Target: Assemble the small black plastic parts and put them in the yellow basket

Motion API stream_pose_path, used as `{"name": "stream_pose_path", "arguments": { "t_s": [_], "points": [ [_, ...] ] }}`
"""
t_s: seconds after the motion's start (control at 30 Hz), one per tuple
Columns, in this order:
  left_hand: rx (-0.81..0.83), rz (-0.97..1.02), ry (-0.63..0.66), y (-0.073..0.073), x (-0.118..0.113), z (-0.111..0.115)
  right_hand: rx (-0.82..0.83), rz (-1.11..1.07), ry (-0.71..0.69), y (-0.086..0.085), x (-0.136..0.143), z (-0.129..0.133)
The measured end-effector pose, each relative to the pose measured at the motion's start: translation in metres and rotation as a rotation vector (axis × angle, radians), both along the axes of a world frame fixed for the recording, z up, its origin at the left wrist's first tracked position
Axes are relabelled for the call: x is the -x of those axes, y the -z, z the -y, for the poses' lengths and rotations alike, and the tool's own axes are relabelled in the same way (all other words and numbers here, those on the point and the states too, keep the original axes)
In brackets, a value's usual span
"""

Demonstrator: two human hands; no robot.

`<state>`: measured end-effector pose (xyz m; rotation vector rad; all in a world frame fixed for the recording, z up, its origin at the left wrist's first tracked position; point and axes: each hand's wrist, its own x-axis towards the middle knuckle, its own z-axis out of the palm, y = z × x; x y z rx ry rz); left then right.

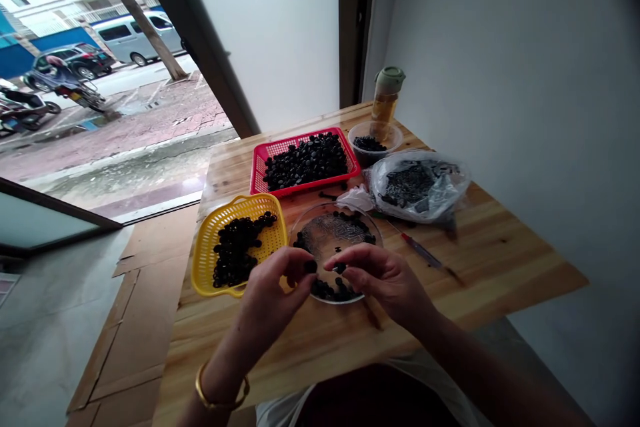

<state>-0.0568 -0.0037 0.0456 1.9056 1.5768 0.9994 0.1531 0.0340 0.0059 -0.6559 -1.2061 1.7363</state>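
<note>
Left hand (275,280) curled, thumb and fingertips pinching a small, round, dull-black piece (310,267); right hand (393,280) mirrors it, gripping a tiny black piece with a silvery glint (341,267), the shine facing left. A narrow gap between them, both showing against the round, clear plastic dish (323,248)! Their long axes? Too small to read. Just left, a yellow perforated plastic basket (274,253) cradles clumped black pieces (235,247).
</note>
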Motion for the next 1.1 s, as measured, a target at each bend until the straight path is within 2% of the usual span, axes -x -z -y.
{"name": "stream_pose_path", "arguments": {
  "t_s": [0.1, 0.23, 0.3, 0.47, 0.7, 0.93, 1.1],
  "points": [
    [0.017, 0.162, 0.003, 0.011, -0.022, 0.003, -0.026, 0.023, 0.004, -0.002, -0.001, 0.004],
    [0.033, 0.399, -0.037, 0.025, -0.035, 0.000, -0.024, 0.040, 0.039, 0.003, -0.007, 0.005],
    [0.050, 0.542, -0.054, 0.032, -0.039, 0.000, 0.022, -0.004, 0.040, 0.008, -0.008, 0.005],
    [0.227, 0.837, -0.079, 0.050, -0.046, 0.005, 0.172, -0.156, 0.062, 0.021, -0.004, 0.007],
    [0.173, 0.891, -0.054, 0.048, -0.047, 0.009, 0.195, -0.172, 0.060, 0.026, -0.001, 0.008],
    [0.159, 0.822, -0.047, 0.046, -0.043, 0.011, 0.215, -0.169, 0.037, 0.024, -0.001, 0.008],
    [0.073, 0.771, -0.063, 0.043, -0.044, 0.012, 0.177, -0.104, 0.068, 0.023, -0.003, 0.007]
  ]
}}
